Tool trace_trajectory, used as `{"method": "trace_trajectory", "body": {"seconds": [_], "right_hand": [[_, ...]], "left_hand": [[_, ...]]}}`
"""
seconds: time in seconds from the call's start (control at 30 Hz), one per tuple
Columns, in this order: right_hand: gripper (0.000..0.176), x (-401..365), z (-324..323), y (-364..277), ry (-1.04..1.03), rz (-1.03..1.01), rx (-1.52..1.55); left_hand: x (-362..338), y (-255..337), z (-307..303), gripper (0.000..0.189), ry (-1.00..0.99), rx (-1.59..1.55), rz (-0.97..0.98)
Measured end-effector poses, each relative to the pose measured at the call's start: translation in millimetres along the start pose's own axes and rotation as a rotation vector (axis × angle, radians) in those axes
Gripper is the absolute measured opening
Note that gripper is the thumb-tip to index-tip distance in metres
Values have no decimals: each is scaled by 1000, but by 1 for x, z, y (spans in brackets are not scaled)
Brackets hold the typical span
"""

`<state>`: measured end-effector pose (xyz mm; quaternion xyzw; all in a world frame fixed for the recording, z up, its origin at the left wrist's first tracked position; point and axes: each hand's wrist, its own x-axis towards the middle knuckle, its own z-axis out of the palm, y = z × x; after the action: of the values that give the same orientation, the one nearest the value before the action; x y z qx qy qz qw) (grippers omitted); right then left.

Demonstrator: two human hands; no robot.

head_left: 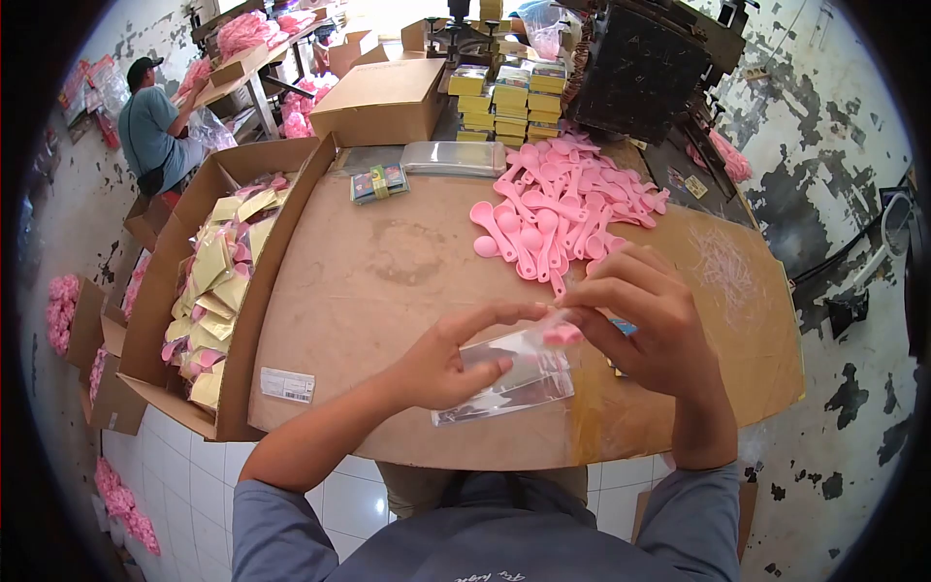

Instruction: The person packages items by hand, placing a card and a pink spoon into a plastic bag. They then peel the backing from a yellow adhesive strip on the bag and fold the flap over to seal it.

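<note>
Grey shirt (543, 538) nearest, hands close together before the spoon pile (572, 204)!
Right hand (652, 320) pinches clear plastic (562, 334) just nearside of that pile; left hand (436, 364), index stretched, thumb spread over a clear bag (529, 385).

Desk (369, 291) left of centre passable for my left hand (438, 364); carton (260, 291) bounds left edge, pink spoons (572, 206) obstruct far edge right-of-centre.

Clear plastic bag (504, 400): glossy, creased, lying aslant. Pink spoon (562, 334): mostly hidden, at bag's far end
</note>
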<state>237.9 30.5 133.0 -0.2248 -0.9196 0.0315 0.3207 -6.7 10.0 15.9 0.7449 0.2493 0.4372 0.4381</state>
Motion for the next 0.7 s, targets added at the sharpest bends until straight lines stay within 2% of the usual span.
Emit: {"method": "trace_trajectory", "body": {"seconds": [0.07,0.17,0.27,0.47,0.57,0.7], "right_hand": [[12,-5,6,8,-27,66,50],[12,-8,13,3,29,154,115],[14,-9,19,-1,23,221,215],[19,-7,31,1,17,166,223],[21,-5,42,0,209,69,41],[24,-3,46,-9,134,-89,-267]], "left_hand": [[-1,8,5,58,-16,52,18],[2,9,15,58,96,240,93],[4,14,14,61,122,240,115],[3,10,18,52,136,-54,2],[1,14,13,54,129,-107,-147],[-3,11,18,55,192,-17,-130]]}}
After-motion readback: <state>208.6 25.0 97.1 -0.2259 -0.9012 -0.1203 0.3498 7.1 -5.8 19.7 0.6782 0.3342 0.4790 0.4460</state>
